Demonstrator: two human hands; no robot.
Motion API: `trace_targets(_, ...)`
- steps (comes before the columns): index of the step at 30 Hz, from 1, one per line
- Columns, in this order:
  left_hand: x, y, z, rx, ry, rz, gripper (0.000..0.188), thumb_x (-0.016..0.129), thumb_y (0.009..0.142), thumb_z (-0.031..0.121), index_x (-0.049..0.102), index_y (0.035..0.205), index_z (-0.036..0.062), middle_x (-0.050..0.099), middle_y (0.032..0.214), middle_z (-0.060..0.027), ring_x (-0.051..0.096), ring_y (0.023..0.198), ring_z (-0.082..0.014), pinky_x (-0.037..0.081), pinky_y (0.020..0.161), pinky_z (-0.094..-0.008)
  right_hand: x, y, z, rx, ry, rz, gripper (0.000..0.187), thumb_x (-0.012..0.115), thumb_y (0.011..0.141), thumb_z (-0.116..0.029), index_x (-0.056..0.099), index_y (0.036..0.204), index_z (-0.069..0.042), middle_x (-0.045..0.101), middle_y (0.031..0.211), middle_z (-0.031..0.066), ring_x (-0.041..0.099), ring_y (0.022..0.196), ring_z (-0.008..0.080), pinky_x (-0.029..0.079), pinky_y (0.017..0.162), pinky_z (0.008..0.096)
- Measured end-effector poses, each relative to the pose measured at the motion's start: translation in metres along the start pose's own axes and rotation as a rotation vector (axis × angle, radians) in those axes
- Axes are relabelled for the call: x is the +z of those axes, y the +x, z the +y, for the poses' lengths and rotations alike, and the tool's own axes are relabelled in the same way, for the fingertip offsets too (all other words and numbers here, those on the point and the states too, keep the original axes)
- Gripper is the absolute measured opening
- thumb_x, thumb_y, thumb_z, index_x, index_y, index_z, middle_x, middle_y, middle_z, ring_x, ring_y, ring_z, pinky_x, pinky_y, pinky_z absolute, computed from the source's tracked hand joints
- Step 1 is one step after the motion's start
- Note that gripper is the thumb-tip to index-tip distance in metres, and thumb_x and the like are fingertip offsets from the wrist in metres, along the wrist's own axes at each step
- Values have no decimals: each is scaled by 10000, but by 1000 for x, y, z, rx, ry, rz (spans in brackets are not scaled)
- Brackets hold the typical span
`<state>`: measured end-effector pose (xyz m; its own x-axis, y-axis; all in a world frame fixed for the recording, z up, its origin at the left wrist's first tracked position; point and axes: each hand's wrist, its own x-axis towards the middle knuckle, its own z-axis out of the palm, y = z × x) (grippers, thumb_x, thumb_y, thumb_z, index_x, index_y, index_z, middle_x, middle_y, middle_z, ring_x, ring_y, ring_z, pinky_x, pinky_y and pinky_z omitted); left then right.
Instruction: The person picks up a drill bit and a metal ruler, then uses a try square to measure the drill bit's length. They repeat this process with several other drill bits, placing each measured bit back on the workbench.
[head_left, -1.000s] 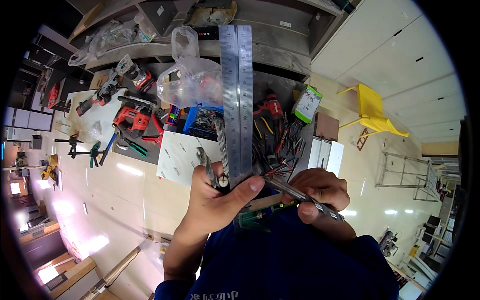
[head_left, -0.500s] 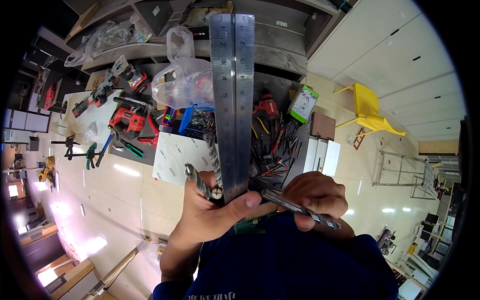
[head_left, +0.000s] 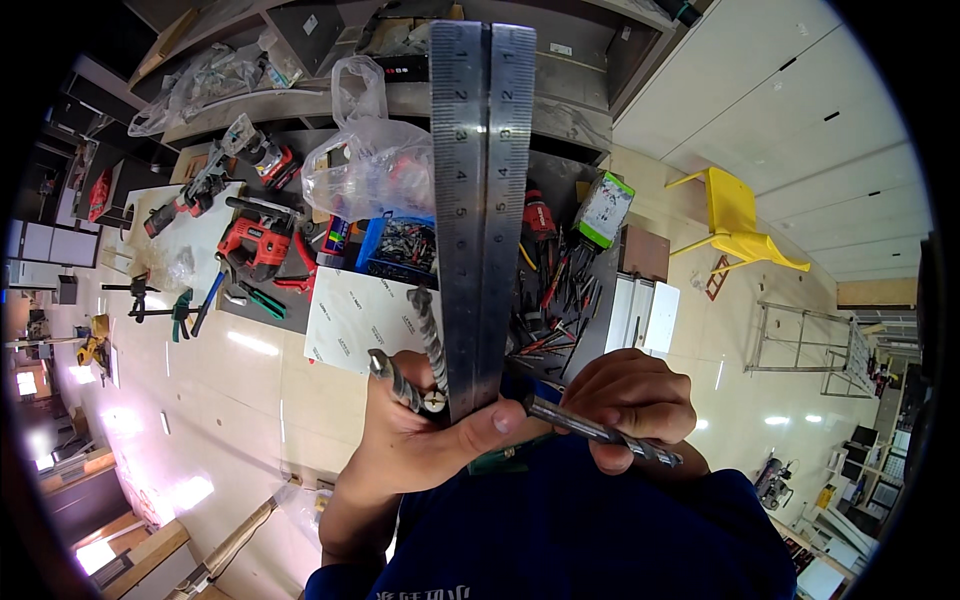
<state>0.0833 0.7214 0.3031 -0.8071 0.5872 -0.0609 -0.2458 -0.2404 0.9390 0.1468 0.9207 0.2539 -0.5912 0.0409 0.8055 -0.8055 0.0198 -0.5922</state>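
Observation:
My left hand [head_left: 420,445] is closed around the lower end of a long steel ruler [head_left: 480,210], its thumb pressed across the front. The ruler stands up toward the top of the picture, with a scale on each side of a central groove. Two spiral drill bits, one short [head_left: 398,380] and one longer [head_left: 428,335], jut up from the same grip. Between them shows a round end with a cross-shaped tip [head_left: 433,401]. Pinched in my right hand [head_left: 645,400] is another dark drill bit [head_left: 580,424], slanting down to the right. Its upper end is close to my left thumb.
Beyond my hands is a cluttered workbench with a red jigsaw [head_left: 257,242], a red drill [head_left: 538,215], a blue bin of bits [head_left: 385,262] and clear plastic bags [head_left: 375,165]. A white board [head_left: 350,315] lies at its front. Rightward stand a yellow chair [head_left: 733,215] and a metal frame [head_left: 800,345].
The ruler's top has shifted slightly right and its face looks a little wider. My left hand has moved a bit downward with the bits. My right hand is nearly still.

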Motion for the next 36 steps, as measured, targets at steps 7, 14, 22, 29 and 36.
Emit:
trace_targets(7,0,4,4,-126,1,52,224,786,745,108,581,718,23,595,653,-38,524,569,-100,409,520,-249,3,-3,5,33,42,74,259,721,826,-113,545,950,31,639,677,170,678,584,289,580,523,384)
trace_targets(14,-23,5,-32,-31,-66,198,296,659,886,272,579,764,15,547,606,-41,473,470,-111,348,412,-256,7,-11,5,310,43,264,185,660,869,-87,521,945,9,642,691,181,668,590,262,553,536,352)
trace_targets(22,-27,13,-37,-51,-84,391,319,601,925,334,544,775,58,539,608,-30,431,442,-111,316,380,-254,11,-14,7,428,217,313,102,615,878,-21,547,944,16,625,826,184,614,763,217,500,668,318)
trace_targets(29,-39,27,-43,33,-116,673,309,584,935,351,573,817,66,506,592,3,432,442,-85,343,385,-240,12,-4,-2,545,203,172,123,602,899,-87,530,916,11,634,844,207,610,659,168,513,616,282)
trace_targets(36,-41,30,-53,36,-326,724,326,541,938,422,606,901,105,320,512,94,307,402,-50,236,371,-225,27,-4,-19,1045,442,-72,148,648,880,-42,552,978,15,693,797,105,633,548,95,456,469,206)
